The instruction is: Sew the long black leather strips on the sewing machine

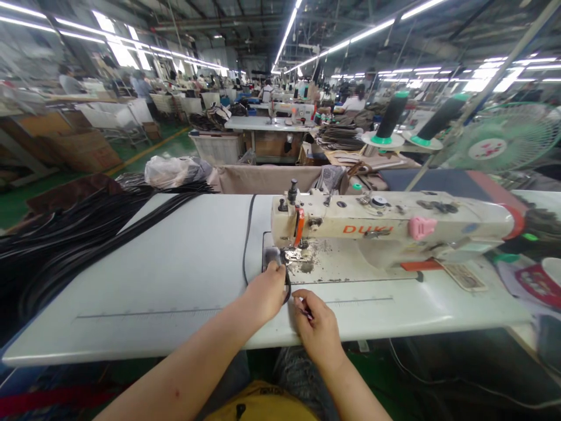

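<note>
My left hand [266, 292] is closed on a narrow black strap [288, 287] just in front of the presser foot of the sewing machine [333, 225]. From there a long thin part of the strap runs up the left side of the white table top. Just to the right, close to the table's front edge, my right hand [319, 324] is curled with thumb and fingertips together. A small dark thing [307, 313] shows inside its fingers; its kind is unclear. The needle area is partly hidden behind my left hand.
A large bundle of black straps [87, 240] hangs over the table's left side. Two black thread cones [392, 117] and a green fan [495, 143] stand behind the machine. A ruler scale [149, 314] marks the table top [197, 251]. Other people work farther back.
</note>
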`<state>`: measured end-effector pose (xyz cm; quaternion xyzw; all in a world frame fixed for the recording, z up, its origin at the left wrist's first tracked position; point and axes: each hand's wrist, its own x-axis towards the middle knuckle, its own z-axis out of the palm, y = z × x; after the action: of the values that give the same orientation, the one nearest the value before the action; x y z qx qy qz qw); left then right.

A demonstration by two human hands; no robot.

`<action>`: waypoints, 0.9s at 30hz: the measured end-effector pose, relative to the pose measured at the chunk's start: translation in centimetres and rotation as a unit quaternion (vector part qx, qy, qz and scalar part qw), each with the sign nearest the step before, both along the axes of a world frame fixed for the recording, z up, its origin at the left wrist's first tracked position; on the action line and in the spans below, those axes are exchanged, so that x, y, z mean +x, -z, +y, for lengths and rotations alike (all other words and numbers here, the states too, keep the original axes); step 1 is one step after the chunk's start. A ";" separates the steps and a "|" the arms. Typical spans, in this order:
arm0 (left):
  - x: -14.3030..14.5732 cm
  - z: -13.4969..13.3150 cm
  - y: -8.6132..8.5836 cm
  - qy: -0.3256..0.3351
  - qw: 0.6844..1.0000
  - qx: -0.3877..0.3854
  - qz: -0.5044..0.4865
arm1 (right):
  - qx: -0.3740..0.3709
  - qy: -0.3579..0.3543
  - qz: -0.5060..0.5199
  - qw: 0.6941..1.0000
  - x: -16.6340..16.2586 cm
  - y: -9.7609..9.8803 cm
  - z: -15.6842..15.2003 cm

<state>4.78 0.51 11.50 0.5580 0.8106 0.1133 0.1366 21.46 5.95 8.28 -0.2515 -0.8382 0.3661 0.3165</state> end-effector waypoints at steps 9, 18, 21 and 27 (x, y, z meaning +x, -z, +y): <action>0.5 -1.6 0.1 0.102 0.990 0.095 0.036 | -0.170 0.005 0.031 0.985 4.3 -0.5 0.4; 0.4 -2.0 2.7 0.147 0.968 0.143 0.147 | -0.266 0.334 0.095 0.899 15.3 6.2 1.6; -0.3 -2.1 3.8 0.161 0.964 0.163 0.134 | -0.260 0.427 0.081 0.862 19.7 8.5 2.7; -1.3 -1.8 5.2 0.180 0.950 0.213 0.141 | -0.230 0.619 0.059 0.748 28.3 11.6 4.1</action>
<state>3.50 -1.32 6.31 0.7207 0.6650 0.1772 -0.0828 49.80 10.03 -3.32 -0.7587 -0.3684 0.2857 0.4550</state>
